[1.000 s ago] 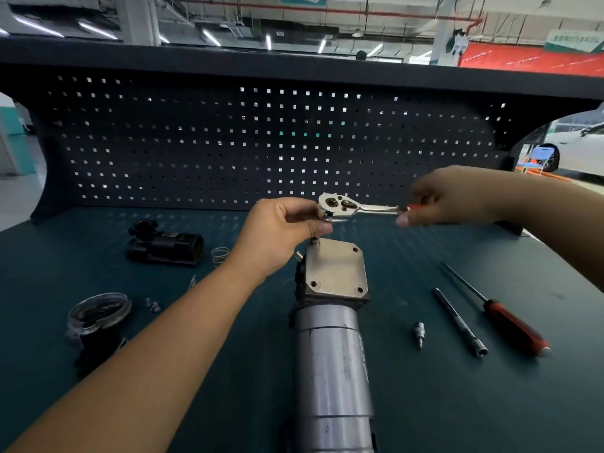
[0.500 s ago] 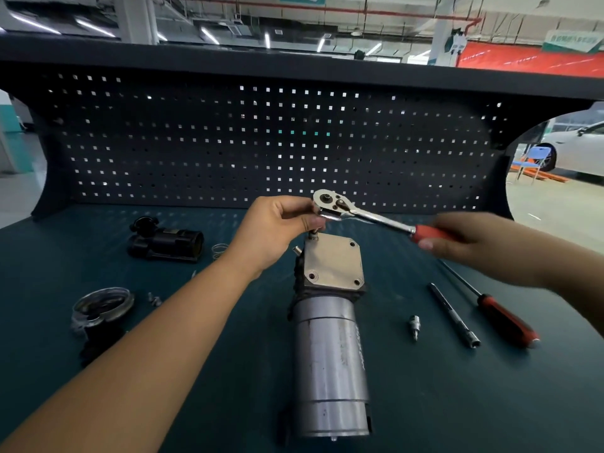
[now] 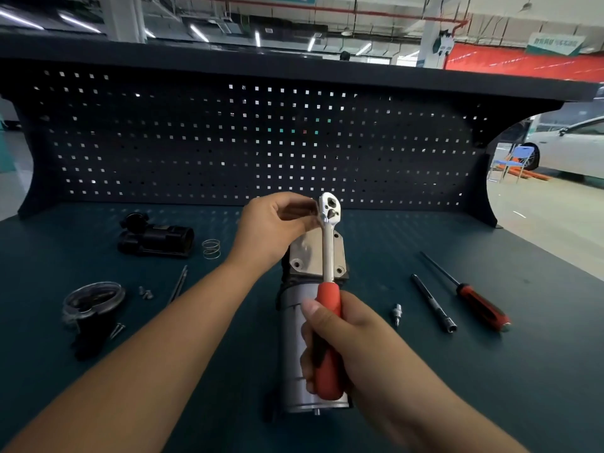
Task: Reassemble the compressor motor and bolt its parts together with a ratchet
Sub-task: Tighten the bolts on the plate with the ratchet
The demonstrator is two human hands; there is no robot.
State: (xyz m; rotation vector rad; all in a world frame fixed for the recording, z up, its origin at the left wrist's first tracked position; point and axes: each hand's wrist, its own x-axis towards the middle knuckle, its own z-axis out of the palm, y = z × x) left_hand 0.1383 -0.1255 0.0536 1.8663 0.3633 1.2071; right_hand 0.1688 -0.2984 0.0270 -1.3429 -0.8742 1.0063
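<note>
Ratchet: right hand (perhaps left hand)

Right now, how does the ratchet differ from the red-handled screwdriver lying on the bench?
The ratchet is gripped by the right hand above the motor; the screwdriver lies untouched on the bench. The ratchet ends in a broad chrome head; the screwdriver has a thin dark shaft. The ratchet's grip is all red; the screwdriver's is red and black. Both have red on their handles.

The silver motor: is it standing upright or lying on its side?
Lying on its side. The compressor motor rests lengthwise on the bench, its square plate end toward the pegboard.
</note>
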